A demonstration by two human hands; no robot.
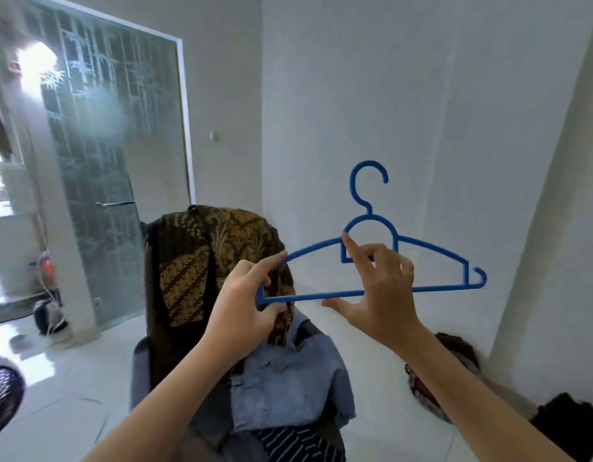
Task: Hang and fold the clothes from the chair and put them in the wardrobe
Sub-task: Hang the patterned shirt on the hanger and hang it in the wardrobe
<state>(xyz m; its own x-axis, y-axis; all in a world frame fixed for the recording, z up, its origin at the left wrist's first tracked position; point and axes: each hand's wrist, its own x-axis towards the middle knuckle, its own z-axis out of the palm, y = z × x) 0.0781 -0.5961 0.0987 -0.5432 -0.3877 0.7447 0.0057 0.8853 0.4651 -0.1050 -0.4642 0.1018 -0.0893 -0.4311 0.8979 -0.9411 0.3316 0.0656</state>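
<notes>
I hold a blue plastic hanger [432, 250] upright in front of me, hook at the top. My left hand [243, 306] grips its left end, index finger stretched along the upper arm. My right hand [378, 295] holds the middle, fingers curled round the lower bar and index finger up on the neck. Below stands a chair [140, 371] with a brown batik shirt [195, 261] draped over its back. On the seat lie a light blue shirt [285, 385] and a dark striped garment [298, 443].
White walls meet in a corner behind the hanger. A frosted glass door [115, 168] is at the left, with an open doorway beside it. Dark fabric items lie on the white floor at the right [455, 358] and lower right [568, 421]. A black fan grille [1, 391] shows at far left.
</notes>
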